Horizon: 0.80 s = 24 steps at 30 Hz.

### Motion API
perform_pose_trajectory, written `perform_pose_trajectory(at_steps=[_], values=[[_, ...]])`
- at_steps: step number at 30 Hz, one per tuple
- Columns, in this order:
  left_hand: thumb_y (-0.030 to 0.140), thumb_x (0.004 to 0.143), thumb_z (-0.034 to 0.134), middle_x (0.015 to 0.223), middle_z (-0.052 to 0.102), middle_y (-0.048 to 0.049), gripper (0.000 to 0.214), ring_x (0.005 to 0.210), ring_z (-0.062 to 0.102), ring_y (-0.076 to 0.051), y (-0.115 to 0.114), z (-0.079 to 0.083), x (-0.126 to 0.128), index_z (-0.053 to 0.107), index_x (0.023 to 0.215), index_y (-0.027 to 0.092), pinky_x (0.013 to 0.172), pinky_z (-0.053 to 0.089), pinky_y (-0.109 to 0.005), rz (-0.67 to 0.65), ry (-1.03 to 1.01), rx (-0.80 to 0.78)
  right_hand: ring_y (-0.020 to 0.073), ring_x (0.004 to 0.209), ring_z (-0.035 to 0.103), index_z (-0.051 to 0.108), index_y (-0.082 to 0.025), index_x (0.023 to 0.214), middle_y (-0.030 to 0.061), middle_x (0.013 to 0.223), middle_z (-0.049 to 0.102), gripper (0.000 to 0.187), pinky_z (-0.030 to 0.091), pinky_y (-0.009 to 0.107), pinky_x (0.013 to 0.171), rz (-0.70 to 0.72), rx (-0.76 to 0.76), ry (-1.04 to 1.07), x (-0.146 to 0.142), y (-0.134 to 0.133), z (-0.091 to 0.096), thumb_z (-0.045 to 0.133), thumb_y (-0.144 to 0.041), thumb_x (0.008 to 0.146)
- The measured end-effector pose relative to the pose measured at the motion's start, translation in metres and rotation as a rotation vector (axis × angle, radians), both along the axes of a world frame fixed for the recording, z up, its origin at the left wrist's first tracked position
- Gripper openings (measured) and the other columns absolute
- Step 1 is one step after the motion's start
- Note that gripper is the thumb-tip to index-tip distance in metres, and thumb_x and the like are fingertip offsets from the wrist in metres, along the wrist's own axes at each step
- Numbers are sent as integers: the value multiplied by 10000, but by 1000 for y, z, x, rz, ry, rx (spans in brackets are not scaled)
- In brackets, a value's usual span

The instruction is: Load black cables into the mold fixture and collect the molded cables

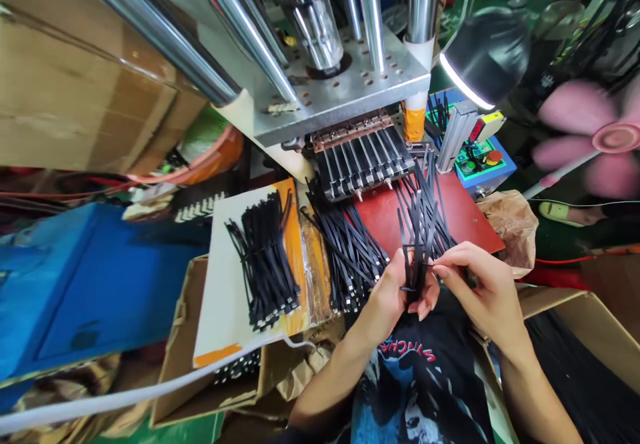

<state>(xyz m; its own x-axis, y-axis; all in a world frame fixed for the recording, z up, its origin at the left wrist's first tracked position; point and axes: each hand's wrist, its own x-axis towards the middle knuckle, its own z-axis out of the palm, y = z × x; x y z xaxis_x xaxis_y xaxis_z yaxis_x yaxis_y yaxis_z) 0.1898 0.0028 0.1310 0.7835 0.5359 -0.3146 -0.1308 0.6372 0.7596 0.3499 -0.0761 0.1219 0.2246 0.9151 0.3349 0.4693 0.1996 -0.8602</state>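
Observation:
My left hand is closed round a small bundle of thin black strips, held upright in front of my shirt. The fingers and thumb of my right hand pinch the end of a thin black tie at the bundle's side. Behind the bundle, more black strips lie across the red board. Left of my hands is a loose heap of black strips with silvery ends. Farther left, a gathered bundle of similar strips rests on a white and orange board.
A press with a metal plate and a slotted black fixture stands ahead. A lit lamp, blue control box and pink fan are at right. Cardboard boxes flank me; a white cable crosses lower left.

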Motion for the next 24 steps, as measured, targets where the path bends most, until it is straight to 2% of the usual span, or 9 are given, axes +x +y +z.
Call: perform_pose_trajectory(at_steps=[3, 7, 10, 12, 14, 17, 21, 24], values=[[809, 979, 441, 632, 574, 10, 662, 488, 437, -107, -2, 0, 3, 582, 1022, 164, 491, 244, -250, -39, 27, -23, 132, 767, 638, 730, -257, 1054, -14, 894, 698, 94, 478, 267, 672, -14, 9, 19, 3, -6, -3, 698, -180, 1011], [783, 968, 493, 622, 556, 14, 620, 487, 436, -111, -4, -4, 11, 578, 998, 169, 494, 261, -254, -84, 33, -70, 168, 848, 687, 763, -264, 1082, 16, 952, 717, 122, 528, 297, 737, -33, -11, 20, 9, -14, -6, 678, -199, 1023], [764, 967, 514, 620, 555, 10, 610, 482, 433, -108, -5, -6, 19, 605, 1006, 162, 506, 266, -256, -111, 6, -137, 167, 815, 664, 735, -291, 1200, 21, 985, 696, 196, 526, 305, 703, -110, -33, -14, 11, -26, -7, 672, -222, 1027], [749, 951, 560, 628, 567, 8, 597, 486, 441, -108, -6, -7, 25, 636, 1027, 162, 511, 282, -252, -93, -9, -193, 165, 775, 631, 686, -311, 1279, 27, 1024, 674, 287, 524, 309, 664, -166, -27, -52, 7, -36, -7, 703, -231, 1004], [719, 928, 633, 688, 612, -16, 564, 545, 495, -122, -9, -7, 32, 676, 1000, 161, 527, 331, -249, -42, 3, -228, 178, 820, 632, 664, -316, 1293, 42, 1066, 644, 330, 556, 328, 707, -178, -8, -119, 1, -45, -7, 726, -228, 981], [657, 911, 709, 788, 670, -48, 488, 688, 585, -163, -16, -9, 42, 714, 924, 169, 583, 425, -262, 22, 34, -240, 210, 945, 631, 666, -275, 1272, 70, 1093, 607, 285, 580, 367, 805, -148, -42, -280, -10, -49, -7, 692, -208, 996], [597, 905, 752, 824, 698, -55, 430, 818, 646, -209, -21, -13, 55, 733, 902, 168, 673, 512, -298, 78, 4, -212, 203, 870, 565, 680, -213, 1107, 54, 978, 580, 124, 525, 360, 735, -178, -111, -463, -13, -43, -7, 580, -170, 1046], [565, 891, 783, 856, 720, -64, 403, 950, 676, -249, -21, -14, 61, 743, 891, 164, 817, 568, -340, 113, 3, -213, 197, 854, 563, 663, -217, 1008, 43, 950, 579, 135, 515, 355, 725, -215, -85, -479, -10, -42, -10, 546, -180, 1065]])
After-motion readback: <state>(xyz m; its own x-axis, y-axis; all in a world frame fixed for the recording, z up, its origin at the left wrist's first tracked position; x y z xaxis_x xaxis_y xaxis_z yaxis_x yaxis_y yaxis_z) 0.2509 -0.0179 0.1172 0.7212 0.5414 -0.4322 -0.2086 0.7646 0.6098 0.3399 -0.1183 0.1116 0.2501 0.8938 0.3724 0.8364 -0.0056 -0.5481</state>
